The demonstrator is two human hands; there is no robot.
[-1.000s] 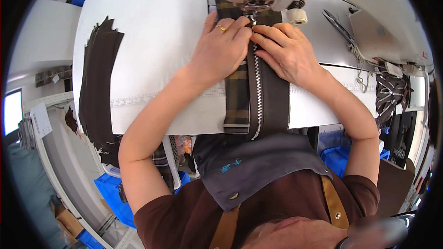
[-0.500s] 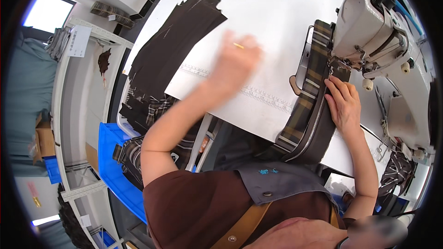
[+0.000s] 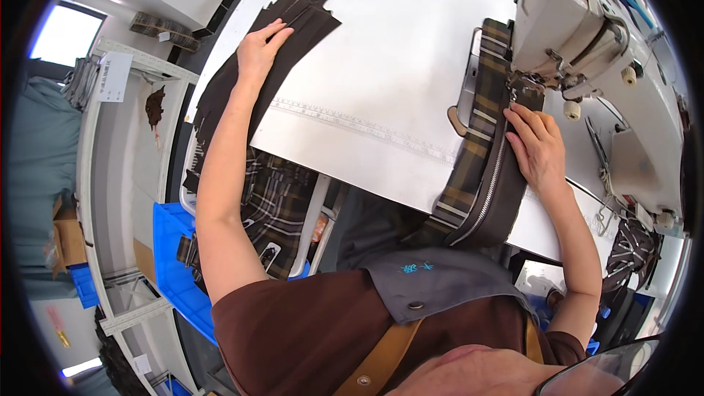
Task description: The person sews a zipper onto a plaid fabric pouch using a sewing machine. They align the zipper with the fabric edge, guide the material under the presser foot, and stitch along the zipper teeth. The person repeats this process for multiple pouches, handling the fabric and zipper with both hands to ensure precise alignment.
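At the upper left, my left hand (image 3: 262, 50) rests on a stack of dark brown fabric strips (image 3: 290, 66), thumb and fingertips pinched together at the edge of a strip. My right hand (image 3: 539, 148) grips the dark brown zippered fabric piece (image 3: 500, 213) near its upper end, fingertips beside the metal zipper (image 3: 487, 194). A brown, black and white plaid panel (image 3: 469, 165) runs along the left of the zipper. The upper end of the piece lies beneath the head of a white sewing machine (image 3: 565, 37), where the needle area is partly hidden.
A printed ruler scale (image 3: 367, 129) crosses the white table (image 3: 389, 51). A grey metal bracket with a tan tab (image 3: 457, 122) stands left of the plaid panel. Scissors (image 3: 598, 143) lie right of my right hand. Plaid fabric hangs over a blue bin (image 3: 172, 264) below the table's left edge.
My left hand has swung left from above the bare table onto the stack of strips, and its fingers have closed at a strip's edge. My right hand stays on the zippered piece.
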